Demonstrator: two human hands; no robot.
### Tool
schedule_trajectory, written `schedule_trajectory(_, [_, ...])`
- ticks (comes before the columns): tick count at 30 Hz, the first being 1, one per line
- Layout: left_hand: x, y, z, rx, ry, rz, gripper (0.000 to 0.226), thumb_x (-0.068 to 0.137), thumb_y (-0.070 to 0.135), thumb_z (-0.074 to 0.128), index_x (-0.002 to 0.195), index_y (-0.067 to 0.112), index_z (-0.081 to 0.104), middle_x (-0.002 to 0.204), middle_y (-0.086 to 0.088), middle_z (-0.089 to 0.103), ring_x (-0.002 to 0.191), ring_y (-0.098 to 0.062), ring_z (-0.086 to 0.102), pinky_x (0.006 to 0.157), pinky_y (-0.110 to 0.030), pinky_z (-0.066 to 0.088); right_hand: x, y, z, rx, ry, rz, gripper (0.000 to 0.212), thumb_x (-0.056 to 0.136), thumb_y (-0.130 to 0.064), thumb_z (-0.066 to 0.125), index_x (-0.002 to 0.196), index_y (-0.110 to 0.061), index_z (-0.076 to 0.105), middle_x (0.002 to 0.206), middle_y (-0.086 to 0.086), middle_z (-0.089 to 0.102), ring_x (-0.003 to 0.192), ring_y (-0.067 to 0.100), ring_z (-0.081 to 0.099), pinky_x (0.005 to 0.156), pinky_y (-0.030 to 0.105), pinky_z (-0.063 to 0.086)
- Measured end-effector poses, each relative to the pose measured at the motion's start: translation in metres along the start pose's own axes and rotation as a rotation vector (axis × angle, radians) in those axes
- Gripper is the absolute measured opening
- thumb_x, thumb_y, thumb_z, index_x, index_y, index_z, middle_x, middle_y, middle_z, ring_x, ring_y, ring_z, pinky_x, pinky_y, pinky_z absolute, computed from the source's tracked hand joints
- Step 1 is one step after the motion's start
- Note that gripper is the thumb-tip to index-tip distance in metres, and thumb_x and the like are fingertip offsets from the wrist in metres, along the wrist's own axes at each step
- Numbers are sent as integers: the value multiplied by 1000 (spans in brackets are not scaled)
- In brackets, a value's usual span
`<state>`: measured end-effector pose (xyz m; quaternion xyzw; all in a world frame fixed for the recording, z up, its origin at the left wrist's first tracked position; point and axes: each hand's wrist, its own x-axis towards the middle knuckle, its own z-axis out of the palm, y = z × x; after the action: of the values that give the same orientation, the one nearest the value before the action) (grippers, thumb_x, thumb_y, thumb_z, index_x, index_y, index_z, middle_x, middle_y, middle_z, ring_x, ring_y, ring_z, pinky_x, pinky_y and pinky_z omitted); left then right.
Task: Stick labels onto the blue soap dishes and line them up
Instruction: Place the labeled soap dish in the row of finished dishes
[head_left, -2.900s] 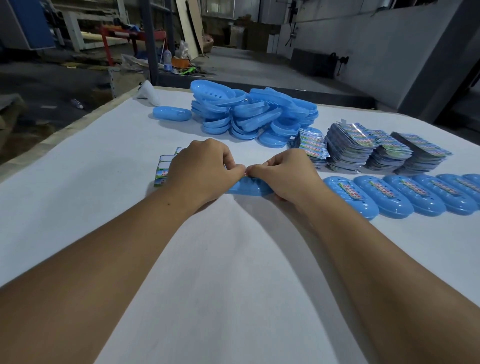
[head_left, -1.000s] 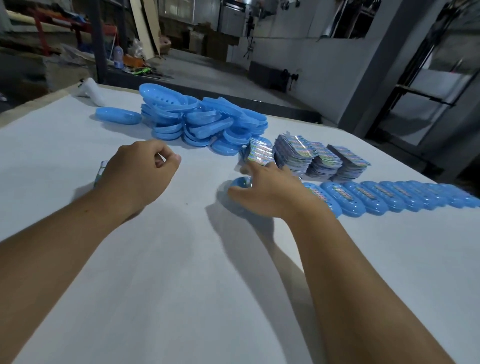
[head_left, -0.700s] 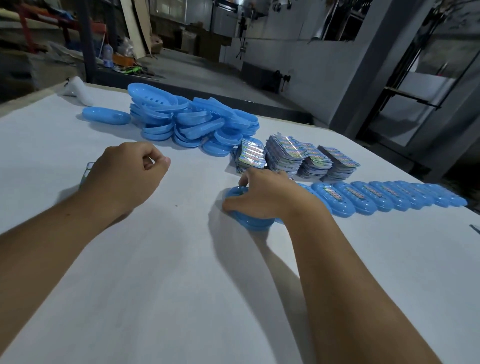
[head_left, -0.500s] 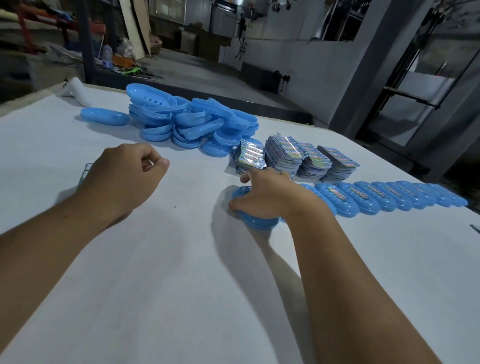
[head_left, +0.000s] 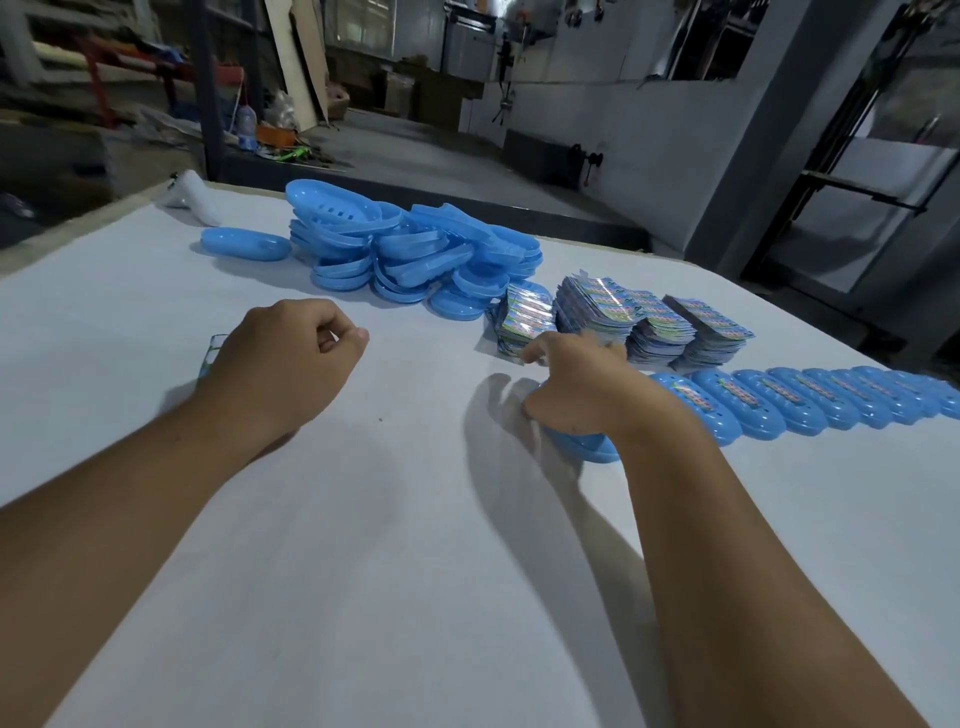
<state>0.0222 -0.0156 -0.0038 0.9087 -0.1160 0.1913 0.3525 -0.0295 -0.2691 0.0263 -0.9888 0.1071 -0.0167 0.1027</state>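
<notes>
Head view: the right hand (head_left: 582, 387) lay over a blue soap dish (head_left: 584, 447) on the white worktop (head_left: 415, 571), its fingers (head_left: 535, 353) curled round the dish's far and left edges; only the near rim showed under the wrist; its label could not be seen. The dish's long axis ran toward and away from the camera, parallel to the labelled row of dishes (head_left: 810, 400), which began just beside it on the right; the placing appeared to depend on closing that small gap rightward. The left hand (head_left: 283, 364) was well apart, loosely fisted, its fingers (head_left: 345, 338) holding nothing visible. The unlabelled pile (head_left: 405, 249) and label stacks (head_left: 623, 317) lay beyond.
</notes>
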Motion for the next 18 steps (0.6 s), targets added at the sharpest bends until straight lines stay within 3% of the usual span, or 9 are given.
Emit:
schedule_trajectory(4, [-1,-3,0,-16,2,-14,20,94,39,62,81,24,66,74,7,64,72,-11,58,72,-31,46,4,-17,8,115,179,-179,37,87,-35,67,123,-30,62,122,-1,58,124,25,43,88,28,21])
schedule_trajectory(8, [-2,-8,2,-10,43,-46,22,93,38,63,75,27,63,72,12,64,74,-14,60,72,-31,50,5,-39,29,224,218,-283,26,89,-39,64,115,-33,67,113,-8,55,119,24,44,89,27,28])
schedule_trajectory(13, [26,-11,0,109,123,27,12,96,33,59,95,23,65,98,3,65,87,-18,60,79,-37,55,8,-51,42,322,231,-341,24,90,-39,65,112,-31,69,108,-12,53,116,21,48,90,28,35])
schedule_trajectory(16, [62,-14,-3,217,180,121,16,98,25,56,111,18,63,115,-2,61,99,-22,59,78,-36,49,9,-54,47,367,242,-369,20,90,-38,66,109,-32,69,104,-14,56,109,19,53,90,29,41])
schedule_trajectory(18, [89,-16,-7,299,187,138,24,98,18,53,121,18,59,127,-3,57,110,-24,55,85,-40,46,10,-56,50,390,251,-382,18,91,-38,67,108,-34,69,104,-14,57,107,19,54,92,32,45])
